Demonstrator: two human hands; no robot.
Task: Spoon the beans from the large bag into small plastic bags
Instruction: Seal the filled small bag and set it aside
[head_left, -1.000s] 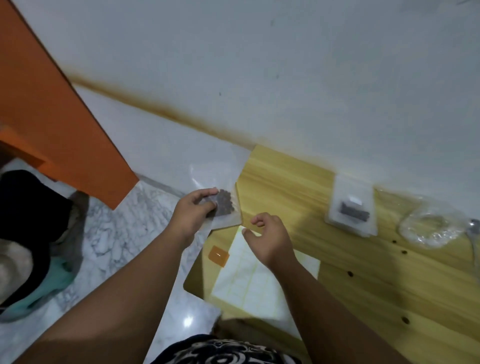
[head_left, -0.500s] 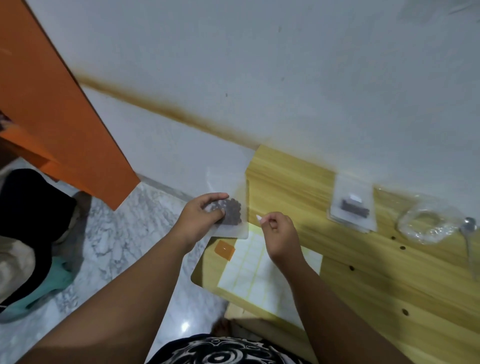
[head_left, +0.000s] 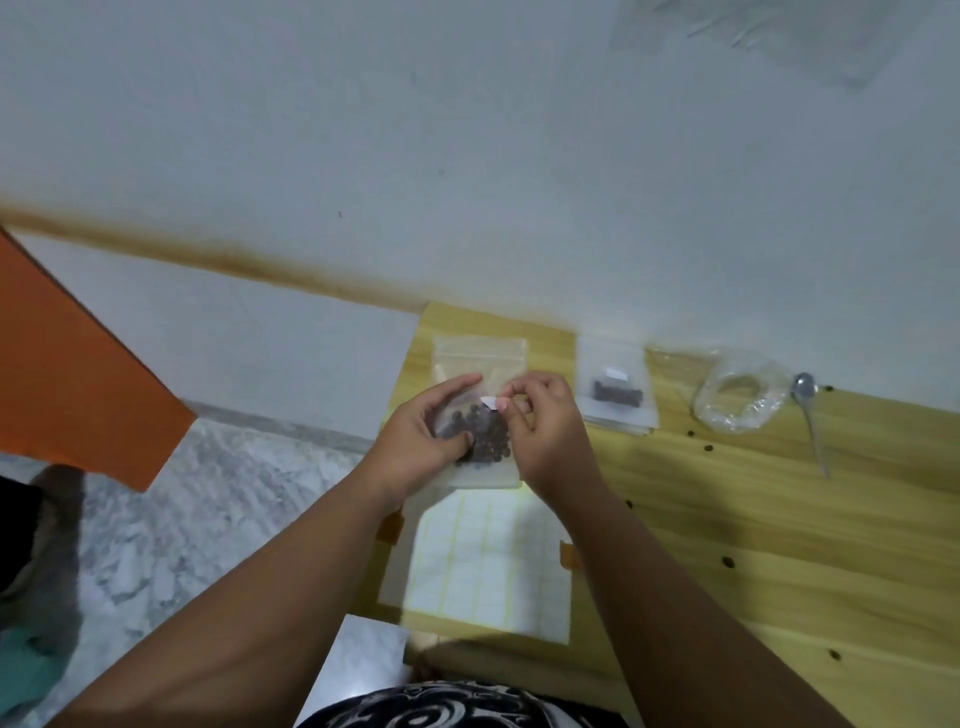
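1. Over the near end of the wooden table, your left hand grasps a small clear bag from its left side, fingers behind it and thumb pressed on the front.
2. Dark beans fill the lower part of that bag, bunched just right of your thumb; the sealed strip at its top stands above both hands.
3. Your right hand is closed in a pinch on a small white sticker, thumb and forefinger meeting at the bag's front face, where the sticker touches the plastic.
4. Below your hands, a white label sheet ruled in a yellow grid lies flat on the table, held by orange tape at its edges.
5. Right of your hands, a second small bag with dark beans and a white label rests flat on the wood, apart from the one you hold.
6. Farther right, the large bag sits crumpled and clear; whether it contains beans cannot be told.
7. A metal spoon lies just beside it, bowl toward the wall, handle toward you.
8. A few loose beans dot the wood near the large bag.
9. Left of the table, marble floor and an orange panel show.
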